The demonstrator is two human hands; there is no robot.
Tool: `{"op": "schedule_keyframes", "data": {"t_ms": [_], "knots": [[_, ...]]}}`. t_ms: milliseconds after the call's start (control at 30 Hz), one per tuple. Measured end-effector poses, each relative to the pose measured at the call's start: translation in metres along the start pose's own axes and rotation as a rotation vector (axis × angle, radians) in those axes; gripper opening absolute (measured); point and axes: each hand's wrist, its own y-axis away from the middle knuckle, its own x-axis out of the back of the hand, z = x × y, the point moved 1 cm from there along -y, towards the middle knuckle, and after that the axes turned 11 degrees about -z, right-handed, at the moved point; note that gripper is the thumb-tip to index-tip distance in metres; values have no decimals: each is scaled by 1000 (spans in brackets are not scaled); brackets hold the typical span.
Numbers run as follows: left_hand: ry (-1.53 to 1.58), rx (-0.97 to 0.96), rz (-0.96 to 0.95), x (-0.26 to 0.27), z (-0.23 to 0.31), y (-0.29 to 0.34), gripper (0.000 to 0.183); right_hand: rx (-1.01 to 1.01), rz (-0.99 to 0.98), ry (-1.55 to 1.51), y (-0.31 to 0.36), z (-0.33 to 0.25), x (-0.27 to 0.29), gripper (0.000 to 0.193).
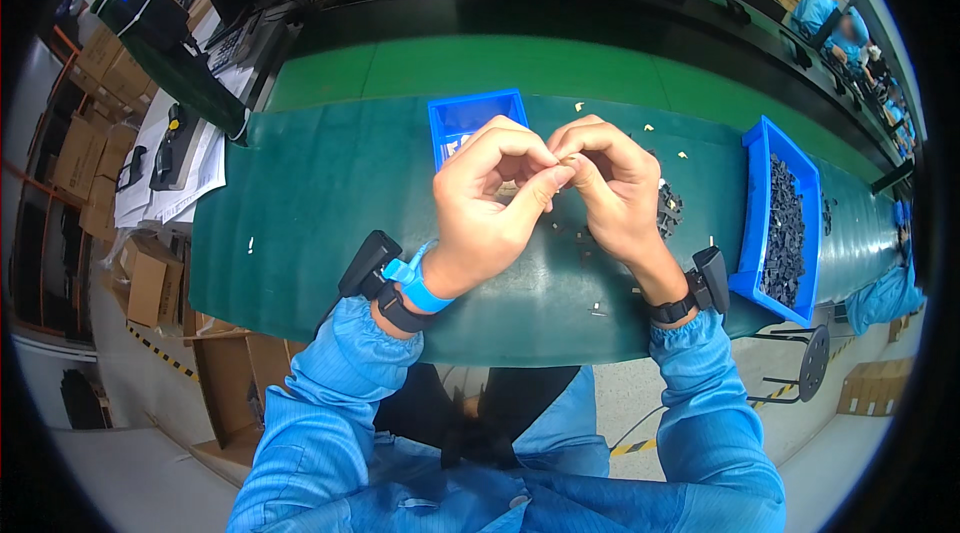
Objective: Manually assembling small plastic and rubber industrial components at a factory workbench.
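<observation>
Above the middle of the green table mat [320, 223], my left hand [492, 208] and my right hand [618, 195] meet at the fingertips. Both are closed in a pinch around one small tan piece [567, 161]; its exact kind is too small to make out. Just beyond my left hand stands a small blue bin [438, 133] with some pale pieces inside, partly covered by the hand. Beside my right hand lies a loose pile of small black parts [669, 213], and a few more are scattered under the hands.
A larger blue bin [752, 213] full of small black parts stands at the right. Tiny cream pieces [648, 127] dot the mat's far side. Papers [195, 178] and a dark device lie at the left, near cardboard boxes [155, 283]. A stool [815, 363] stands at lower right.
</observation>
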Motion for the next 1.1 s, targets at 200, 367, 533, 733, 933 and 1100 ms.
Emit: {"op": "schedule_keyframes", "data": {"t_ms": [200,367,533,733,933,1100], "knots": [[16,9,-12,1,-2,0,14,-21,3,6,1,-1,-1,7],[20,19,-24,1,-2,1,15,-11,-17,20,1,0,0,7],[32,21,-6,-1,-1,-1,15,-1,-9,1,0,0,1,8],[18,27,-5,0,-1,0,15,-19,-10,-26,0,0,0,9],[33,26,-15,1,-1,0,15,-11,-4,-6,1,-1,-1,7],[135,95,-9,2,-2,0,14,-65,49,-31,4,-4,-4,7]]}}
